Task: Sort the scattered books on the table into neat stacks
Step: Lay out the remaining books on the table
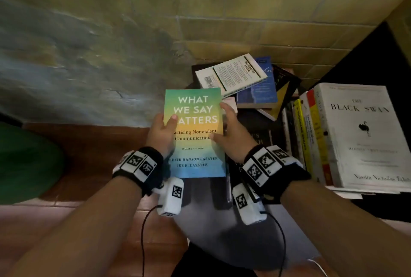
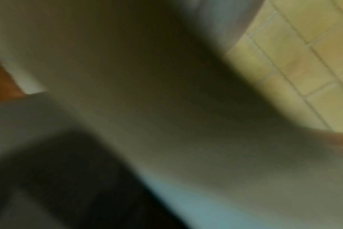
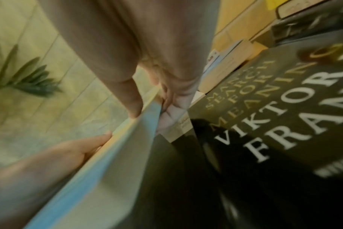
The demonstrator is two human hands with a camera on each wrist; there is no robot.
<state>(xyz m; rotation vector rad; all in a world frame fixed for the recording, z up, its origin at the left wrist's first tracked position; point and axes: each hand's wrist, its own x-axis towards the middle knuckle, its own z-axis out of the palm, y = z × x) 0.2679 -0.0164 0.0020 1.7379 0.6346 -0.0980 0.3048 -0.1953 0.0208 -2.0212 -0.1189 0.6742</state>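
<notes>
I hold a teal-to-yellow paperback, "What We Say Matters", face up in front of me, at the left end of the black table. My left hand grips its left edge with the thumb on the cover. My right hand grips the right edge, thumb on top and fingers underneath. The right wrist view shows the paperback edge-on between my right hand and my left hand, above a dark Viktor Frankl book. The left wrist view is a blur.
A loose pile lies at the back: a white book on a blue book and a black-and-yellow one. "The Black Swan" and several books on edge fill the right. A green object sits on the floor at left.
</notes>
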